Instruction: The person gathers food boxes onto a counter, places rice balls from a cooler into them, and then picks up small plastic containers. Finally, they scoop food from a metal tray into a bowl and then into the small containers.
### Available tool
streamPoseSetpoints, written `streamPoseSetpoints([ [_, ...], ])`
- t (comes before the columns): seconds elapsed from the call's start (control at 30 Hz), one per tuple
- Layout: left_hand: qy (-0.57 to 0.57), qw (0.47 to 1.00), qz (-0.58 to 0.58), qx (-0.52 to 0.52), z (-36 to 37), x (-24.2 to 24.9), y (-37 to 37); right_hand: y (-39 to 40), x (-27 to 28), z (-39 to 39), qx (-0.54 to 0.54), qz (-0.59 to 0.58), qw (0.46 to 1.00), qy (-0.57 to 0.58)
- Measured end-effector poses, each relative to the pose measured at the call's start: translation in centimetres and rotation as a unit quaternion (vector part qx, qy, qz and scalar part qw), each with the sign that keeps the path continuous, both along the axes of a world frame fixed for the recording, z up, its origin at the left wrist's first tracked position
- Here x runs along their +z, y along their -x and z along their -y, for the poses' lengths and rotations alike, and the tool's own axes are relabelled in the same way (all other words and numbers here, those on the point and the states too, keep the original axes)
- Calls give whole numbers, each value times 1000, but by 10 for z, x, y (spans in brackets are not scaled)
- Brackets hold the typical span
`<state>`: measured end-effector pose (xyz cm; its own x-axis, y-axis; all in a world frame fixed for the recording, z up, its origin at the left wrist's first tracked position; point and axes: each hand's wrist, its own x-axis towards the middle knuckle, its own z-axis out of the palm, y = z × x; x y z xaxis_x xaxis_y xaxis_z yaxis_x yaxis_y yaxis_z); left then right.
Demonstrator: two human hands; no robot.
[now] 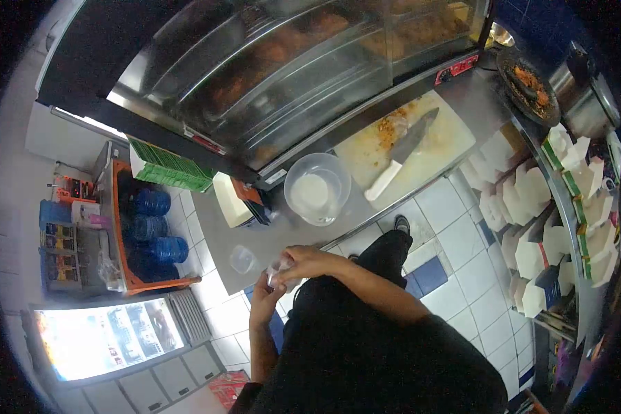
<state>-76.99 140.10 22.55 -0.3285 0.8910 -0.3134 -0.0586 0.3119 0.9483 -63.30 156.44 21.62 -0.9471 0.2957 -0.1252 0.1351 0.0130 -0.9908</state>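
My left hand (264,298) and my right hand (307,262) meet in front of my body, by the near edge of the steel counter (221,238). Between them, fingers closed around it, is a small clear plastic item (280,273); whether it is a tub, a lid or a bag I cannot make out. On the counter close to my left hand stands a small clear plastic tub (242,259). Beyond my hands is a large translucent bowl (328,169) with something round and whitish inside. A knife (407,152) lies on the stained white cutting board (455,131).
A glass display cabinet (283,76) with browned food rises behind the counter. Folded boxes (172,169) stand at its left end. Opened cartons (531,248) fill shelves at the right, below a dark pan (528,86). Large blue bottles (152,228) and a lit fridge (110,338) are left.
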Motion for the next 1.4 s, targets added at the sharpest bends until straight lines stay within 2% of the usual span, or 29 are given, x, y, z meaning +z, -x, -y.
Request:
streamPoseSetpoints([
  [0.07,25,1000,6,-4,0,5,-2,1,-14,2,13,44,997,64],
  [0.1,77,996,-35,-12,-1,7,-2,0,-20,6,-31,23,999,33],
  [0.13,128,989,-74,-21,-4,7,-2,0,-26,8,-29,21,999,33],
  [0.17,127,989,-76,-21,-5,5,0,-2,-24,7,-62,29,997,18],
  [0.27,115,993,-20,-31,-10,4,0,-14,-16,-7,-104,42,993,27],
  [0.33,176,984,15,-15,-14,19,-5,-18,-10,-14,-141,87,986,-18],
  [0.37,175,984,14,-14,-14,12,-3,-19,-8,-16,-140,85,986,-19],
  [0.43,88,995,-38,42,-12,-26,3,-23,-3,-20,-193,43,977,-76],
  [0.47,12,992,-118,53,-15,-47,1,-25,5,-22,-195,42,976,-85],
  [0.53,16,963,-250,100,-35,-52,-14,-30,20,-25,-199,46,972,-117],
  [0.6,-49,927,-351,122,-47,-81,-16,-31,23,-23,-214,41,963,-157],
  [0.67,-17,819,-564,103,-61,-89,-18,-33,28,-20,-213,14,967,-142],
  [0.73,-9,828,-553,93,-67,-80,-19,-33,29,-16,-213,26,967,-139],
  [0.83,36,850,-522,69,-58,-36,-38,-35,23,-12,-248,-8,955,-162],
  [0.87,75,859,-504,52,-49,-29,-41,-37,25,-11,-250,-2,960,-124],
  [0.93,67,853,-516,44,-32,-31,-39,-40,25,-7,-251,3,964,-88],
  [0.97,10,922,-385,33,-26,-9,-47,-40,20,-5,-222,9,972,-76],
  [1.0,-47,968,-244,20,-21,7,-53,-38,17,-4,-192,16,979,-64],
  [1.03,-97,956,-275,21,-20,13,-57,-35,15,-3,-187,17,980,-66],
  [1.1,-68,956,-285,25,-20,29,-55,-32,16,2,-97,31,993,63],
  [1.17,-32,941,-337,16,-19,47,-50,-32,29,4,-74,54,990,109],
  [1.2,-61,951,-303,6,-16,45,-43,-31,36,3,-59,69,984,151],
  [1.27,-70,929,-364,-10,-8,57,-39,-26,30,6,-42,76,986,142],
  [1.33,-68,939,-336,3,1,52,-34,-21,28,9,-16,95,990,101],
  [1.4,-44,936,-349,9,9,50,-34,-18,24,17,-4,95,987,130],
])
